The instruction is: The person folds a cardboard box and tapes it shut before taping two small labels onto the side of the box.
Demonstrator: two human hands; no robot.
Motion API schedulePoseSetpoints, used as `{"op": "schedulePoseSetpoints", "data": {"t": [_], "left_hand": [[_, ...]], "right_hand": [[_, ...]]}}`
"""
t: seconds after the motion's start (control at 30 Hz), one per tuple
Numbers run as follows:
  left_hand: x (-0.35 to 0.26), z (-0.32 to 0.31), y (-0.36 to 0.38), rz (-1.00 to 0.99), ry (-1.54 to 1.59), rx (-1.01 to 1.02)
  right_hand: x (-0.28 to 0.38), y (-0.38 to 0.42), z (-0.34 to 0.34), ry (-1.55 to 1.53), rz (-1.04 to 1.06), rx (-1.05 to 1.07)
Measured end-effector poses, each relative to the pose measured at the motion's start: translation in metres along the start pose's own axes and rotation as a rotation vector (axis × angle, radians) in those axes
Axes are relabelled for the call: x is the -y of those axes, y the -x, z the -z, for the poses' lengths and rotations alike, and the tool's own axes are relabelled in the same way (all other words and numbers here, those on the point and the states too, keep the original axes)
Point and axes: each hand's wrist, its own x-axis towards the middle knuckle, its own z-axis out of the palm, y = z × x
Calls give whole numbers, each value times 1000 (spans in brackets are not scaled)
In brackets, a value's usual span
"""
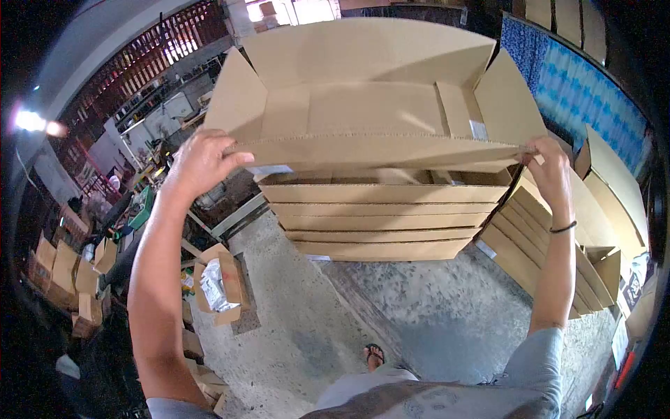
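I hold a large open cardboard box (pixel 370 105) up in front of me, flaps spread. My left hand (pixel 202 160) grips the near edge at its left corner. My right hand (pixel 551 167) pinches the same edge at the right corner; a dark band circles that wrist. Just below the held box is a stack of several similar open boxes (pixel 377 216), and the held one sits at or just above the stack's top.
A second stack of boxes (pixel 551 244) leans at the right, against a blue patterned cloth (pixel 579 91). A small open box with a white bag (pixel 220 283) lies on the concrete floor (pixel 433 314). More cartons (pixel 66 279) sit at the left. My sandalled foot (pixel 375 355) shows below.
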Motion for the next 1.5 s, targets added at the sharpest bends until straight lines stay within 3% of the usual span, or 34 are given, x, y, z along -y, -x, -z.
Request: {"op": "schedulePoseSetpoints", "data": {"t": [0.1, 0.17, 0.27, 0.33, 0.57, 0.97, 1.07, 1.17, 1.2, 1.23, 1.3, 1.37, 1.43, 1.5], "left_hand": [[-1, -20, -9, -19, 53, 26], [-2, -27, -15, 89, 109, 194], [5, -49, -16, 63, 114, 223], [3, -56, -19, 133, 187, 340], [13, -82, -21, 261, 192, 452], [11, -103, -19, 218, 181, 423], [11, -107, -15, 222, 160, 403], [14, -112, -6, 177, 144, 312], [9, -112, -3, 161, 150, 236], [5, -113, 0, 157, 159, 254], [-2, -106, 4, 143, 149, 153], [-8, -100, 7, 116, 177, 139], [-7, -100, 10, -57, 139, -83], [-17, -86, 26, -77, 166, -87]], "right_hand": [[0, 13, -3, -30, -2, 101], [-3, 17, -5, -87, -118, 167], [0, 12, -4, -84, -204, 248], [-5, 12, -13, -65, -191, 272], [-4, 2, -35, -85, -83, 351], [-11, 19, -51, -135, -38, 430], [-4, 15, -43, -113, -110, 514], [8, 27, -37, -63, -185, 351], [4, 29, -36, 1, -53, 269], [3, 34, -30, 2, -63, 286], [13, 40, -8, -40, -121, 128], [23, 43, 19, -25, -128, 99], [32, 51, 47, 10, -145, 60], [43, 61, 72, 21, -176, 2]]}}
